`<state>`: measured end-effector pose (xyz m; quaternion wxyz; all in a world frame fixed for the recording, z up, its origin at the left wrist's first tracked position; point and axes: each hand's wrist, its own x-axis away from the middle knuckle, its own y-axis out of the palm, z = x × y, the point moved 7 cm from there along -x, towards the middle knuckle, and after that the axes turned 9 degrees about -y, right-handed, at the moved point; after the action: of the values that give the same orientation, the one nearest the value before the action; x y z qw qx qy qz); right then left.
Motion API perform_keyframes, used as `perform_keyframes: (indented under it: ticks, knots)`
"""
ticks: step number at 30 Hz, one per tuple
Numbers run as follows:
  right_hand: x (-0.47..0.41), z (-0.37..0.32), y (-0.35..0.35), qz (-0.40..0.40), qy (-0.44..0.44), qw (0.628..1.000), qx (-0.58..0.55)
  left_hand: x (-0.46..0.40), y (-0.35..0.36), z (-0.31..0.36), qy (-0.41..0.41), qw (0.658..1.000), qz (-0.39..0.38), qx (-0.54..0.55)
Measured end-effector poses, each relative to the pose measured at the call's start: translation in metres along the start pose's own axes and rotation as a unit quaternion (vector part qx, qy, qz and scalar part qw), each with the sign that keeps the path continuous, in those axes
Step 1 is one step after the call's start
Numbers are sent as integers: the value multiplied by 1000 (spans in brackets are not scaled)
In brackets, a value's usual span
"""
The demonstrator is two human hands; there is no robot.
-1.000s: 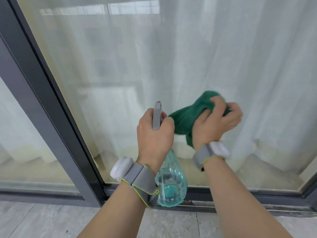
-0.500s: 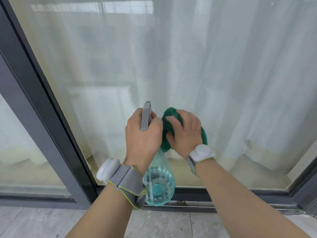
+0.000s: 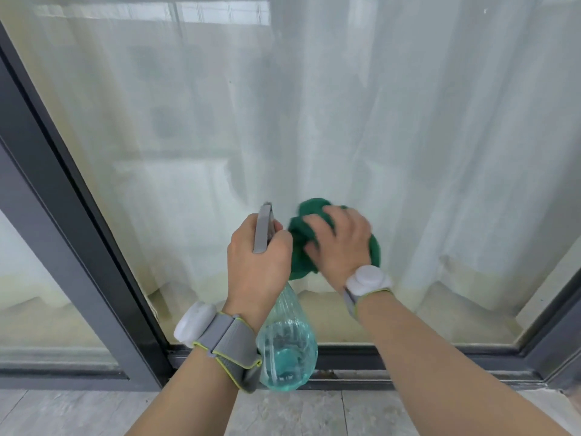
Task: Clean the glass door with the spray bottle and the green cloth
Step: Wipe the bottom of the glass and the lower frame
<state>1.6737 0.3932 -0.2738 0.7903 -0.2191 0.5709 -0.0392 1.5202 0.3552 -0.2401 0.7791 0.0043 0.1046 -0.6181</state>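
While the right hand (image 3: 341,239) works the lower part of the glass door (image 3: 314,121), I note it presses the green cloth (image 3: 303,243) flat against the pane, fingers spread over the bunched fabric and slightly curled into it; motion blur on the fingers makes the exact grip hard to read, but the cloth is clearly under the palm and pinned to the glass. Bunching the cloth gives, I judge, a thick pad to press with.

Left hand (image 3: 257,265) is wrapped closed round the neck of the spray bottle (image 3: 287,347), grey trigger head (image 3: 263,229) sticking up above the knuckles, nozzle toward the glass. Bottle hangs below the fist, roughly upright, with some blue-green liquid in the base. I judge it is kept close beside the cloth so that I can spray again without reaching.

Both wrists carry grey straps with white pucks (image 3: 195,319).

White curtain (image 3: 440,152) hangs behind the pane; dark frame (image 3: 63,215) runs down the left, sill track (image 3: 408,354) below. Step in hand: wiping low on the pane, near the bottom edge
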Motion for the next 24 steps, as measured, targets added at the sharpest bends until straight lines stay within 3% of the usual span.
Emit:
perform_keyframes:
  ticks: [2, 5, 6, 9, 11, 16, 24]
  knots:
    - [19, 33, -8, 15, 91, 996, 4, 2, 4, 4, 16, 1000, -10, -13]
    - [27, 24, -10, 57, 222, 973, -8, -2, 3, 9, 40, 999, -12, -20]
    - [23, 7, -6, 48, 218, 975, -20, -3, 3, 9, 42, 999, -11, -21]
    - [10, -33, 7, -5, 59, 997, -51, -5, 0, 13, 45, 999, -1, -3]
    - [14, -23, 4, -35, 32, 998, -51, -7, 1, 16, 46, 999, -7, 7]
    - [33, 39, -30, -58, 206, 975, -62, -4, 24, 10, 5, 999, -42, 14]
    - [28, 95, -78, -32, 303, 946, -113, 29, 80, 15, -18, 996, -75, 34]
